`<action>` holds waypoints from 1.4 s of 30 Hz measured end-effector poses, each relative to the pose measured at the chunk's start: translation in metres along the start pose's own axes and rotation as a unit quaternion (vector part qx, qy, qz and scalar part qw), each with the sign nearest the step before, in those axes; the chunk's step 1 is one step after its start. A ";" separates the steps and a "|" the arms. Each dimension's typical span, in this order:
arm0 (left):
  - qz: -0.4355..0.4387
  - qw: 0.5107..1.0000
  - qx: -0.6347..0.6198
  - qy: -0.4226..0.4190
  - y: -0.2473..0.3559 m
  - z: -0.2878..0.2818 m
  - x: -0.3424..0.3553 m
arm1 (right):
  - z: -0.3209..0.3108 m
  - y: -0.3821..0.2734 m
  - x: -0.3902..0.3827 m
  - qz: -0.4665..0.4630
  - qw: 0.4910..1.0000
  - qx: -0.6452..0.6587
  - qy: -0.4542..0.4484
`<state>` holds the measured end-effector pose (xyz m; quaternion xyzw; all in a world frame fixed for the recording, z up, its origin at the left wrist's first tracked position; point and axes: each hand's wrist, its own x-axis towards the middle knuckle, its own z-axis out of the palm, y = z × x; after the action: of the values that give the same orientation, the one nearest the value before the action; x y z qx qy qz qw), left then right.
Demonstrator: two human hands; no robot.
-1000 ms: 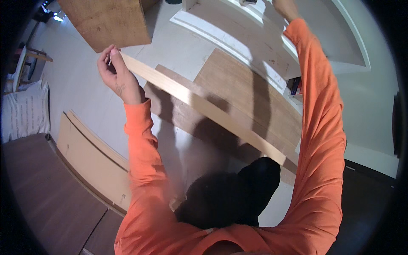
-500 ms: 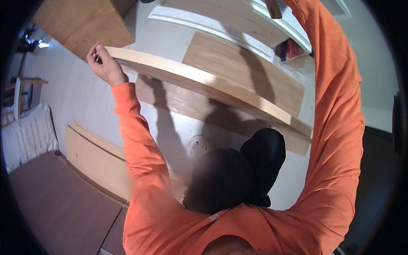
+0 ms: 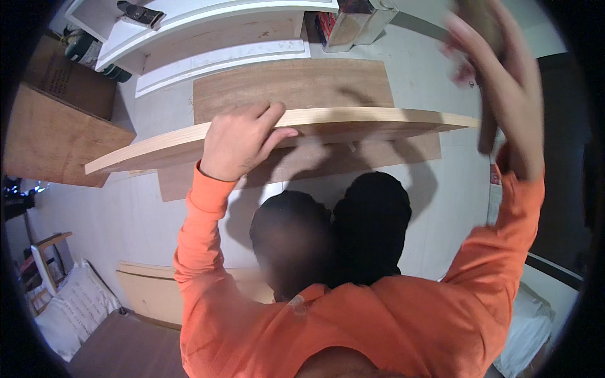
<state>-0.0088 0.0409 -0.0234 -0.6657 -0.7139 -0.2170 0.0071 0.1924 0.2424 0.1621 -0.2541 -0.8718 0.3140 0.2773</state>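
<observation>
Left hand (image 3: 239, 140) pinches board (image 3: 362, 114) by its upper edge, left of middle; board crosses over 1 plywood sheet (image 3: 290, 82). Blurred right hand (image 3: 513, 82) wraps brown tool (image 3: 487, 133). Board likely stiff, sturdy, moderately light; mid-edge hold balances best.

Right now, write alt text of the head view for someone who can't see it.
A person in an orange top grips a long pale wooden board with the left hand; the raised right hand, blurred, holds a brown object. Flat brown panels lie on the floor, and a white shelf unit is beyond.
</observation>
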 end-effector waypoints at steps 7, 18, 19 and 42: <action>-0.055 0.997 -0.042 -0.040 0.000 -0.022 -0.001 | -0.097 0.113 -0.131 0.253 0.950 0.004 0.181; -0.065 0.998 0.022 -0.012 0.057 -0.003 0.025 | -0.086 0.148 -0.146 0.253 0.951 0.107 0.140; -0.050 0.998 0.032 -0.027 0.064 0.006 0.044 | -0.088 0.147 -0.149 0.257 0.947 0.132 0.138; 0.092 0.965 -0.228 -0.088 0.221 0.157 0.184 | -0.098 0.182 -0.198 0.394 0.912 -0.060 0.092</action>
<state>0.2251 0.2699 -0.0444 -0.7290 -0.5788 -0.3134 -0.1880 0.4463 0.2827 0.0363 -0.6211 -0.6884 0.3201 0.1946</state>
